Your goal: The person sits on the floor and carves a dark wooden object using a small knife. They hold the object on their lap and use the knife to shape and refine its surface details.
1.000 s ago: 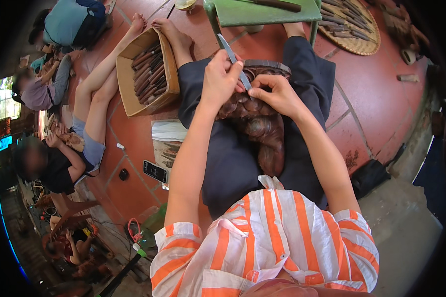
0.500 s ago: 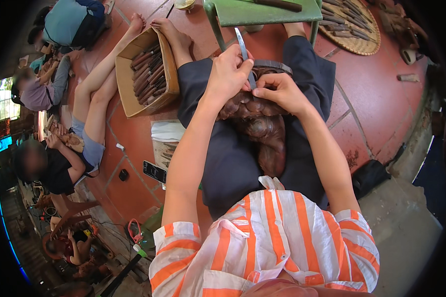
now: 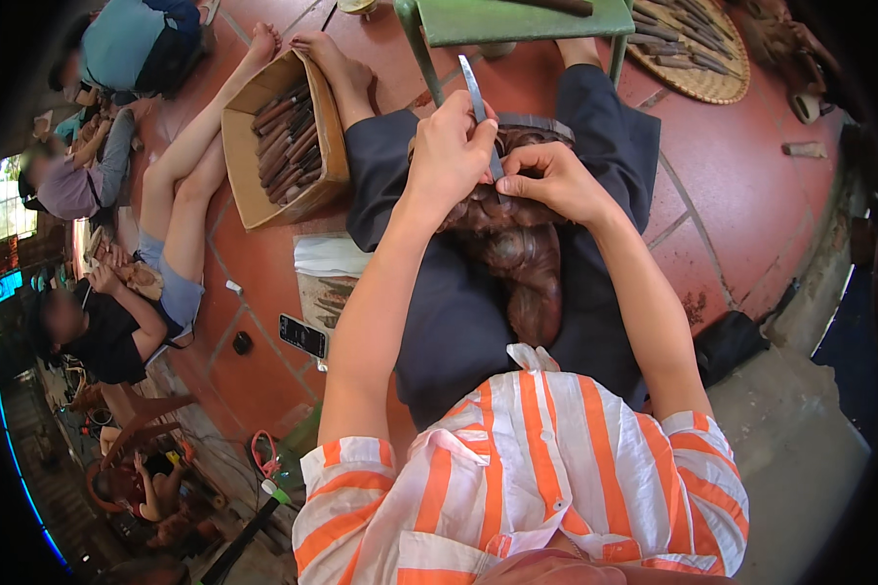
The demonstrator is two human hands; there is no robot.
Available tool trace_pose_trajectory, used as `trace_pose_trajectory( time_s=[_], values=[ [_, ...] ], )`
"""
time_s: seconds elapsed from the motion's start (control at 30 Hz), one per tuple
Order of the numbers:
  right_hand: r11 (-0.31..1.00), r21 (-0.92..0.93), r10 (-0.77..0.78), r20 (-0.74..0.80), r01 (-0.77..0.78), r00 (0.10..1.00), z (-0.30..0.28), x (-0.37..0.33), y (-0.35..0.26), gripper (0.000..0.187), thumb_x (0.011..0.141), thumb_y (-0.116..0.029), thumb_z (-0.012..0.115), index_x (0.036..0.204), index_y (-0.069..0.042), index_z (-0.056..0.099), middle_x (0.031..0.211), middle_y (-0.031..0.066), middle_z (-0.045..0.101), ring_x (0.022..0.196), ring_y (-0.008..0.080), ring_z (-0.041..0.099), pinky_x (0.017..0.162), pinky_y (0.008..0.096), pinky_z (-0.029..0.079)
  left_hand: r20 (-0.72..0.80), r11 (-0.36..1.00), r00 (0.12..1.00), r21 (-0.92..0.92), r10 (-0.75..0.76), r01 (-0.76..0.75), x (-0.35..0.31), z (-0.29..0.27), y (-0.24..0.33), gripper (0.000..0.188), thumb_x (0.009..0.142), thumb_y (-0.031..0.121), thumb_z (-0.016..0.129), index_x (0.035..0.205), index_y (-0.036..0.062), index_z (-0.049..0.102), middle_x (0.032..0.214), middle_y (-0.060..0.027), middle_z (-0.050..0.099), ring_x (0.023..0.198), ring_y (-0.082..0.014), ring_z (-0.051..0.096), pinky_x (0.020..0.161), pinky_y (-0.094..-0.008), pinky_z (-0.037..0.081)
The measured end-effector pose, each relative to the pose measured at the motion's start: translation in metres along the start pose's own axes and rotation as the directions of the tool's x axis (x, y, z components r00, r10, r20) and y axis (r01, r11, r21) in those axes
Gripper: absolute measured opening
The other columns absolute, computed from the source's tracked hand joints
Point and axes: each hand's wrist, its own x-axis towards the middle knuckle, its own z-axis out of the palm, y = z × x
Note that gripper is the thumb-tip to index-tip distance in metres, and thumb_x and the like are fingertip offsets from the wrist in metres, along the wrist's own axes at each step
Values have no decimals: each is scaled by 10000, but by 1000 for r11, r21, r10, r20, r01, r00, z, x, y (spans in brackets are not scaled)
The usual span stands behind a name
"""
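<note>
A dark brown, glossy wood carving (image 3: 534, 268) lies between my thighs, its lower part rounded and its upper part knobbly. My left hand (image 3: 449, 151) is closed around a narrow flat metal blade (image 3: 474, 88), whose slightly curved end sticks out beyond the fingers. The blade slants down to the carving's surface. My right hand (image 3: 554, 180) pinches near its lower end with thumb and fingers, close against the carving. Fingers hide part of the blade and the exact spot where it meets the wood.
A cardboard box (image 3: 332, 146) of brown-handled tools stands at left. A green stool (image 3: 517, 27) is ahead, a woven tray (image 3: 722, 90) with more tools beyond it at right. A phone (image 3: 303, 335) lies on the tiled floor (image 3: 254, 366). Other people sit at left; one (image 3: 117, 322) handles a carving.
The lower end of the blade has shifted slightly over the carving, and more of it shows between my hands. Both hands keep their hold. The view has moved slightly.
</note>
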Motion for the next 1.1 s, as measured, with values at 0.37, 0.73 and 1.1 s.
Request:
trace_pose_trajectory(
  time_s=[0.37,0.73,1.1],
  values=[
    [999,-26,-44,-22,44,999,-1,4,10,209,840,-145,689,714,-13,587,658,-51,509,641,37,415,573,225,353,10,998,998,2,-64,64,11,0,2,95,845,63,565,878,-25,551,574,-101,589,479,-177,603,452,-301,464],
    [999,15,30,-16,-29,999,-3,3,6,216,844,-123,679,697,-5,573,654,-54,505,642,30,419,570,217,346,-23,991,999,130,23,-20,11,5,1,108,849,64,555,860,-43,545,576,-133,597,442,-174,594,429,-314,446],
    [999,47,29,-35,-27,999,-1,4,5,196,844,-134,685,723,-2,606,664,-44,540,652,33,445,592,213,368,-67,971,991,216,117,-100,19,9,-10,114,832,61,565,864,-48,566,567,-133,589,439,-194,588,468,-342,461]
  ],
)
